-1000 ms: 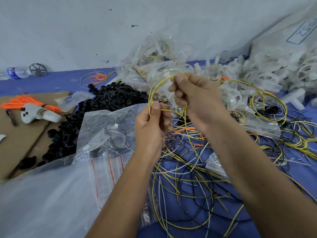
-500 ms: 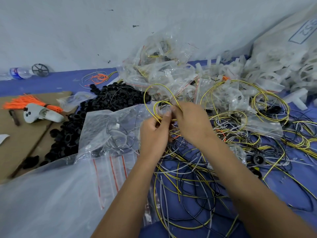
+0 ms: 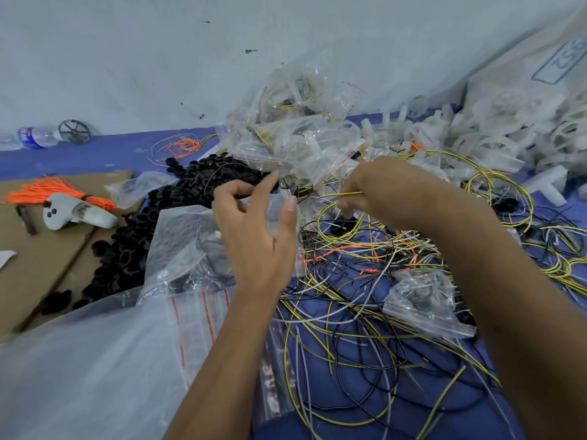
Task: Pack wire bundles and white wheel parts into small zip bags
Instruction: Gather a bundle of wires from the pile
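At frame centre, the left hand (image 3: 254, 236) pinched a small zip bag (image 3: 279, 208); the right hand (image 3: 378, 188) gripped a yellow wire bundle (image 3: 336, 223).

Fingertips of right hand (image 3: 374, 192) hidden behind its own knuckles. Printed sack (image 3: 540, 68) cut off by right edge, lettering incomplete. Bottle (image 3: 30, 136) label too small to read. Both forearms cropped at bottom.

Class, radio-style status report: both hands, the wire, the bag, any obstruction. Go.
Left hand pinching a small clear zip bag. Right hand gripping a yellow wire. Wire not yet in bag. Loose wire tangle underneath.
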Demonstrator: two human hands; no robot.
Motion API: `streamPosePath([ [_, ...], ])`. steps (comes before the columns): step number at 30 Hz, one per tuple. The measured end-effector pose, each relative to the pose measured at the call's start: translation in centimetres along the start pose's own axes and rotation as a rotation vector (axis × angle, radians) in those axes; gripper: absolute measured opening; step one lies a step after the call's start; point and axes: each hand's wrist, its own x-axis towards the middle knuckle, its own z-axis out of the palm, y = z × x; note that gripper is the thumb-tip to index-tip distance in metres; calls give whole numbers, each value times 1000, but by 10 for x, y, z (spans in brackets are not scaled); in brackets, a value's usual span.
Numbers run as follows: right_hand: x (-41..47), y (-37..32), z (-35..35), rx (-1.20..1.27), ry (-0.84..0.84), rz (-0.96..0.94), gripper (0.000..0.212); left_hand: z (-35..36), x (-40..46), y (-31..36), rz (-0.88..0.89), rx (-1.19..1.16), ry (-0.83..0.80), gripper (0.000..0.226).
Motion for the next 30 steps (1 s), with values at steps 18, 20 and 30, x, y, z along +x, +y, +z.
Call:
streamPosePath([
  [18, 5, 9, 4, 192, -59, -164, 23, 11, -6, 10, -166, -366, -547, 32],
  [20, 4, 10, 7, 262, 8, -197, 25, 10, -6, 8, -286, -476, -590, 25],
  [30, 12, -32, 61, 475, 354, -15, 41, 16, -4, 15, -723, -920, -156, 20],
])
